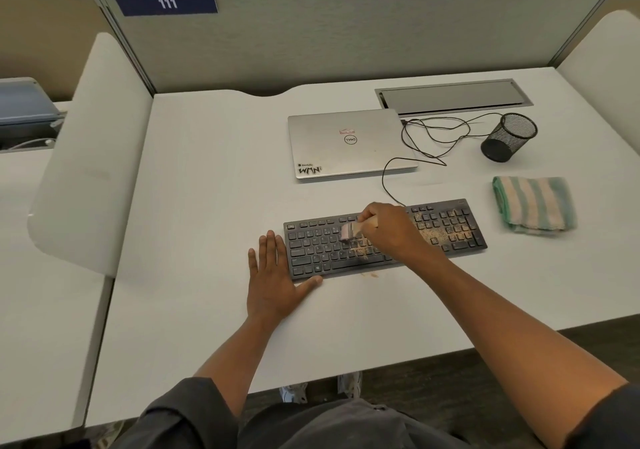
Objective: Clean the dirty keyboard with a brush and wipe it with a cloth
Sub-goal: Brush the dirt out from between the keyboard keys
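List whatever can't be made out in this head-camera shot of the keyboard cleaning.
1. Brush: motion-blurred, and the right hand covers its handle; bristle contact with the keys is unclear.
2. Keyboard: the middle keys are hidden under the right hand and wrist; key legends are too small to read.
3. Cup: the dark mesh hides what is inside it.
4. Laptop: its small sticker text is too small to read.

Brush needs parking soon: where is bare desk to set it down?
Bare desk lies left of the laptop and keyboard, and along the near edge. Crowded on the right: cable, mesh pen cup, striped cloth.
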Action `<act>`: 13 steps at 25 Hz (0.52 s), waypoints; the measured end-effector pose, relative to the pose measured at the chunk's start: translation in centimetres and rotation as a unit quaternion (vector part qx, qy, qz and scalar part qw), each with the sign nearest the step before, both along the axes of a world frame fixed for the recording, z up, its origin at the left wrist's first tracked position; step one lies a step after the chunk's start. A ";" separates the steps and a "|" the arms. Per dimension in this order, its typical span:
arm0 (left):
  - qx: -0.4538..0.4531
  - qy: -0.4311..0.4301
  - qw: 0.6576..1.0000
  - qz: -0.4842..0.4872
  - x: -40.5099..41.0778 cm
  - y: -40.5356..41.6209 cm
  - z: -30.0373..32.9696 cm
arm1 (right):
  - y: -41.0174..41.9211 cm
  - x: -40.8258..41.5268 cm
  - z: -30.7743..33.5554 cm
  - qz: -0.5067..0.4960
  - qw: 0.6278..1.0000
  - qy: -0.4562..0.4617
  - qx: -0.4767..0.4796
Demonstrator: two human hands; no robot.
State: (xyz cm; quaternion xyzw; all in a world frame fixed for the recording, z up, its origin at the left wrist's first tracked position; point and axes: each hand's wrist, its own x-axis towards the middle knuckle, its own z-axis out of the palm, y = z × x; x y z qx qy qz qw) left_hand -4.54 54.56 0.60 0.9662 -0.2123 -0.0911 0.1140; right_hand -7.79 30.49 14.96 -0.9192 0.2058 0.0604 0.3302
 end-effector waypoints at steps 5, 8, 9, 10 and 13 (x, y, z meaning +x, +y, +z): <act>0.007 0.001 1.000 -0.001 0.0 0.0 0.1 | -0.1 1.1 1.4 0.025 0.997 0.065 -0.019; 0.012 0.003 1.000 -0.001 0.0 0.0 0.1 | 0.0 1.2 1.4 0.018 0.998 0.057 -0.014; 0.012 0.001 1.000 -0.002 0.0 0.0 0.1 | 0.0 1.0 1.3 0.026 0.997 0.068 -0.014; 0.011 0.001 1.000 -0.002 0.1 0.0 0.1 | -0.1 0.8 1.3 0.033 0.996 0.080 -0.017; 0.009 0.003 1.000 -0.002 0.1 0.0 0.1 | -0.8 0.8 1.7 0.040 0.995 0.090 -0.034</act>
